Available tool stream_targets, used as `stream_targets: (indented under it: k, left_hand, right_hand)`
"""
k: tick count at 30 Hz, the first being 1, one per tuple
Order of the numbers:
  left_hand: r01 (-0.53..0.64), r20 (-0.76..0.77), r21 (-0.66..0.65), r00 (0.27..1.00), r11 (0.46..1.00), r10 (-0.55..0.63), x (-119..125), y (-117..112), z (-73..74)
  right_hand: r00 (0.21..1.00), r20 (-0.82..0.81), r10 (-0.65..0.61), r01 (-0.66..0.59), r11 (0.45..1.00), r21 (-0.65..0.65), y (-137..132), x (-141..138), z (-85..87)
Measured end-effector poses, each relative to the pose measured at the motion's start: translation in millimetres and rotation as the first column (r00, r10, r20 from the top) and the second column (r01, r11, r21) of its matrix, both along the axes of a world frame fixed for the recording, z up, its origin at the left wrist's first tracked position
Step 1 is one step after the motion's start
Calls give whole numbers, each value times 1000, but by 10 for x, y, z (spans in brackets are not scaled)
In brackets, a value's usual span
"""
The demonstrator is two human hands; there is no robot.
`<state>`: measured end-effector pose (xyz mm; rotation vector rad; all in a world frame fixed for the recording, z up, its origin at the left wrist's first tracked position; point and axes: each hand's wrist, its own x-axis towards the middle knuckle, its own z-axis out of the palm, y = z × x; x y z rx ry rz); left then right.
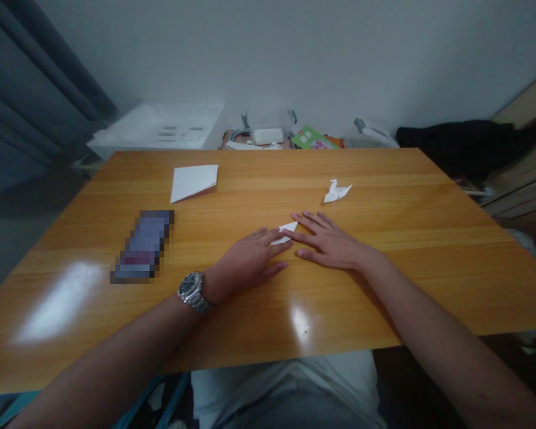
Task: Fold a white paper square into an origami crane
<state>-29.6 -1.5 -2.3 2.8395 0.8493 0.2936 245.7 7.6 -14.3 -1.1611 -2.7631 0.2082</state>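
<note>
Where the curtain (pixel 22 77) hangs: far left, beyond the end of the wooden table (pixel 411 286).
Phone-like slab (pixel 145 247): blurred into blocks, on the tabletop; a wide outward swing of the left forearm (pixel 125 342) could knock it.
White tray (pixel 156 128): behind the table's back edge, well apart from both hands.
Loose white sheet (pixel 193 182): near the back edge, its right side slightly raised; that lifted side could catch on passing fingers.
Wristwatch (pixel 191 286): metal, on the left wrist; its bracelet could scrape the glossy wood if the wrist dropped.
Left hand (pixel 250 259): palm down, fingers stretched out close together over the folded paper, thumb apart, closed around nothing.
Folded paper (pixel 288 229): small, white, pointed, lying between the hands and partly covered by fingertips; uneven pressure could skew a crease, and a sideways push could slide it on the smooth surface.
Back clutter (pixel 268 137): mixed items beyond the edge, including something green, too small to identify.
Right hand (pixel 324 241): fingers fanned wide, one tip at the paper, gripping nothing.
Paper bird (pixel 337 192): just beyond the right fingers, in the way of any forward reach, which could tip or crush it.
Black cloth (pixel 469 140): heaped behind, far right.
</note>
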Motion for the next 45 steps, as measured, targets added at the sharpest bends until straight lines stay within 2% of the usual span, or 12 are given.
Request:
stream_targets:
  k: [7, 14, 22, 30, 36, 41, 45]
  left_hand:
    - [-19, -8, 7, 1000, 1000, 19, 16, -8, -30]
    - [-37, -20, 26, 999, 999, 38, 19, -18, -16]
    - [-28, -29, 58, 999, 998, 30, 35, 0, 37]
    - [-22, -17, 43, 1000, 999, 23, 21, 11, 58]
    - [-23, 33, 45, 999, 999, 21, 18, 111, 16]
    - [-51, 62, 47, 997, 998, 48, 26, 163, -3]
    - [-87, 92, -15, 992, 996, 88, 17, 147, 9]
  right_hand:
    - [999, -11, -34, 34, 999, -16, 38, 32, -82]
    - [986, -45, -162, 163, 986, 26, 109, 72, -132]
    - [982, -16, -187, 187, 981, 40, 89, 31, -129]
    - [986, -34, -161, 162, 985, 62, 85, 28, -130]
    - [990, -81, -119, 126, 989, 82, 95, 2, -67]
    - [973, -230, -31, 47, 997, 63, 124, -43, -69]
    - [935, -353, -10, 20, 1000, 23, 135, -74, -88]
